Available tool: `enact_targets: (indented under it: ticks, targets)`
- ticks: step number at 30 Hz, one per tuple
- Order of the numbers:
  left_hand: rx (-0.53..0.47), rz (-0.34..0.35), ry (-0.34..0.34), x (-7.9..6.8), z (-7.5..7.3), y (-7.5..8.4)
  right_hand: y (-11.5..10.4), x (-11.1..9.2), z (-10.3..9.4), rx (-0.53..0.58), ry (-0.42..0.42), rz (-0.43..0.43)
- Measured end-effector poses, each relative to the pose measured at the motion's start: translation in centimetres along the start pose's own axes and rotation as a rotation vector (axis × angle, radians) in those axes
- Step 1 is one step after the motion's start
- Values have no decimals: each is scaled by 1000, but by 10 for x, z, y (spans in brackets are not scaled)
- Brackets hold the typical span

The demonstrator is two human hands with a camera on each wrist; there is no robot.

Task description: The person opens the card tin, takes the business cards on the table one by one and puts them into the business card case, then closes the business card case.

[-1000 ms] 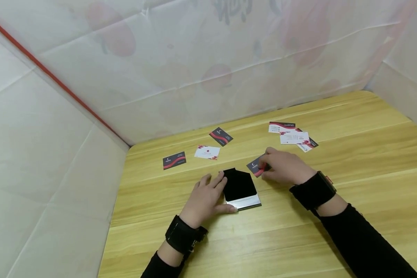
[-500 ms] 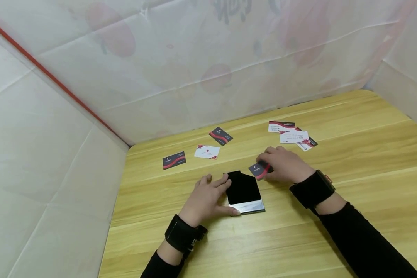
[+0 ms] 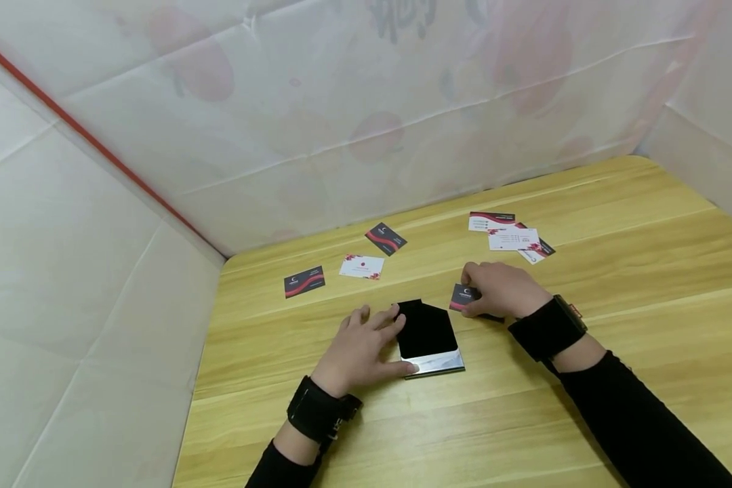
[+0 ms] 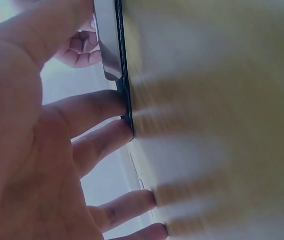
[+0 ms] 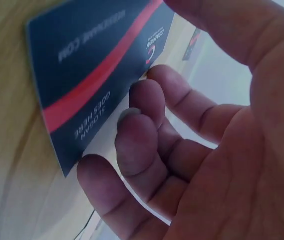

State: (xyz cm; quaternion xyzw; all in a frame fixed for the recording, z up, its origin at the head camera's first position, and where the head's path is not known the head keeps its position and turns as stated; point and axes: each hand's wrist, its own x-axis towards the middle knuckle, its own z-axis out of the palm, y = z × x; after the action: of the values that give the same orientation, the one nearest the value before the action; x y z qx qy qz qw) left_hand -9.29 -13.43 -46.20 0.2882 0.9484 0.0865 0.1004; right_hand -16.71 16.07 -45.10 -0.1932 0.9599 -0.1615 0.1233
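Observation:
An open business card case [image 3: 427,332], with a black inner face and a shiny silver strip along its near edge, lies flat on the table in the head view. My left hand [image 3: 362,352] rests against its left side with fingers extended and spread, thumb on the silver strip. In the left wrist view two fingertips [image 4: 114,131] touch the case's thin dark edge. Right of the case, my right hand [image 3: 503,291] holds a dark business card [image 3: 461,296] with a red wave by its edges, between thumb and fingers. The right wrist view shows its printed face [image 5: 99,65]; the hand hides part of it.
Toward the back left of the wooden table [image 3: 646,285] lie a dark card [image 3: 305,281], a white floral card [image 3: 362,267] and another dark card [image 3: 386,238]. Overlapping cards [image 3: 514,238] lie at the back right. White printed cloth [image 3: 317,122] walls the table's back.
The case has slid slightly right with my left hand against it. The dark card in my right hand has turned and shifted right, now lying more level beneath the fingers.

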Motion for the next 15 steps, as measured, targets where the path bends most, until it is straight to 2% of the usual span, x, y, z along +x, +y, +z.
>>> enact_targets:
  ticks: [5,12,15]
  targets:
    - [-32,-4,9,1,0,-1,-1,0,0,-10,44,-10]
    - [-43,0,19,0,1,-1,-2,1,-1,-9,28,-1]
    - [-41,4,19,0,1,-1,-2,1,-1,-10,63,-4]
